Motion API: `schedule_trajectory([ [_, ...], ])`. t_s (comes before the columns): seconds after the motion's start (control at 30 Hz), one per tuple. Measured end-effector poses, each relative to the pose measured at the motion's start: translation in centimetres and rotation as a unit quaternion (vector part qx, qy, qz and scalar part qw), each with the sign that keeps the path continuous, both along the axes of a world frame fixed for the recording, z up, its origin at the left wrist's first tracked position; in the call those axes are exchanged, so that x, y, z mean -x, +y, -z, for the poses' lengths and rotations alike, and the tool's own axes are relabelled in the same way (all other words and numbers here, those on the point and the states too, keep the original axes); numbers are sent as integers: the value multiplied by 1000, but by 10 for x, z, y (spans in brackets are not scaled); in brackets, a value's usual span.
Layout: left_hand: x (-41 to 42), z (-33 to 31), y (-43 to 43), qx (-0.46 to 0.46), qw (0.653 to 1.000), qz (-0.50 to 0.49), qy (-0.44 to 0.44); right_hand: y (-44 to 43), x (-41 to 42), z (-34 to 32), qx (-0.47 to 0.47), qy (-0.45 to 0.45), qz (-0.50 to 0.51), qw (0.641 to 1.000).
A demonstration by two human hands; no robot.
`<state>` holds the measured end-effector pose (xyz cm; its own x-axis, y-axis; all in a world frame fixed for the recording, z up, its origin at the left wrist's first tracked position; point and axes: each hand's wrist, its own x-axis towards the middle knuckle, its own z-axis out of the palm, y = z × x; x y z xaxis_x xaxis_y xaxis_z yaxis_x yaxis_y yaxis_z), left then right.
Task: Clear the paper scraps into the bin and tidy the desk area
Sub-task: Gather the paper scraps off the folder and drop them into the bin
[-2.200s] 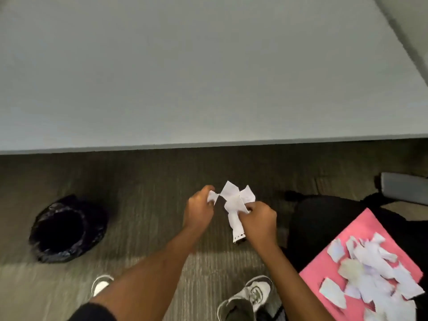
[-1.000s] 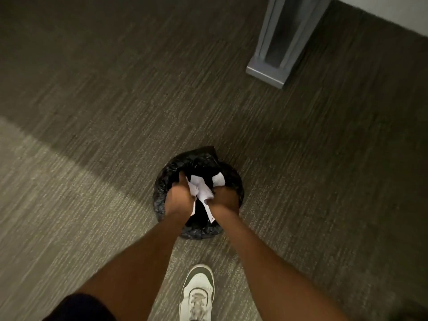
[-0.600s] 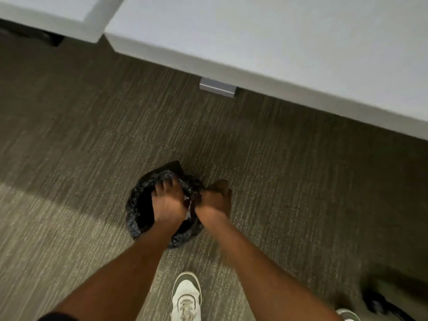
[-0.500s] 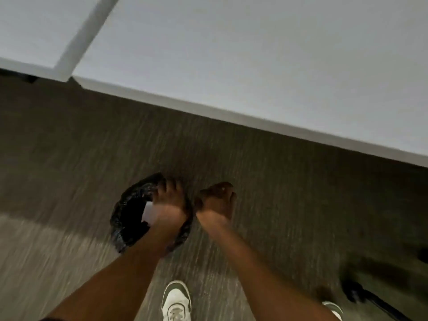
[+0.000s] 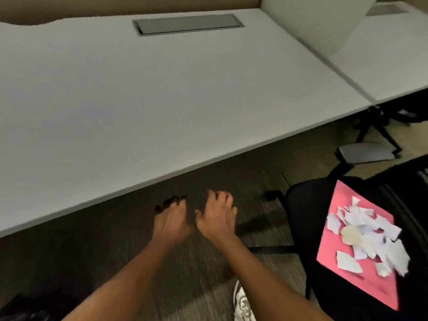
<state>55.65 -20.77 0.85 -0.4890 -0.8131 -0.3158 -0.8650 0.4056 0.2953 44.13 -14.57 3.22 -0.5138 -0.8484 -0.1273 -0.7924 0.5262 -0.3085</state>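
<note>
**Scraps waiting on the chair, both hands empty**

Head view: heaped paper scraps (image 5: 368, 237) on a pink sheet (image 5: 328, 246), on a black chair (image 5: 301, 205) right of the counter (image 5: 162, 100). Probably featherlight, limp, prone to scatter; best lifted by the sheet's edges. Left hand (image 5: 172, 220) and right hand (image 5: 216, 217) outstretched over carpet, loosely open, gripping nothing.

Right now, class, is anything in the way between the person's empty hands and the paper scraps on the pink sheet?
Nothing visible blocks the way. The left hand and right hand hover open over carpet, and the paper scraps lie uncovered on the pink sheet on the chair to their right.
</note>
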Motion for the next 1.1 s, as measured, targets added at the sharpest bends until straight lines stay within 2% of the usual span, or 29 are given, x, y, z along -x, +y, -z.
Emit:
schedule_trajectory([
  [0.07,61,-11,20,35,998,61,-4,29,56,-13,13,7,51,999],
  [0.23,206,-23,84,36,981,191,24,119,186,-29,12,22,173,985],
  [0.4,333,-10,172,20,957,288,16,214,296,-12,-70,17,306,949],
  [0.5,389,16,215,7,947,320,-6,262,343,10,-113,7,345,932],
  [0.6,424,43,243,10,949,314,-25,294,375,36,-124,-55,378,916],
  [0.8,464,79,247,-7,950,307,-53,302,402,80,-78,-151,399,901],
  [0.97,472,91,241,28,946,321,-31,296,406,98,-89,-117,352,924],
  [1.1,473,90,237,59,944,323,-5,289,403,101,-90,-102,356,925],
])
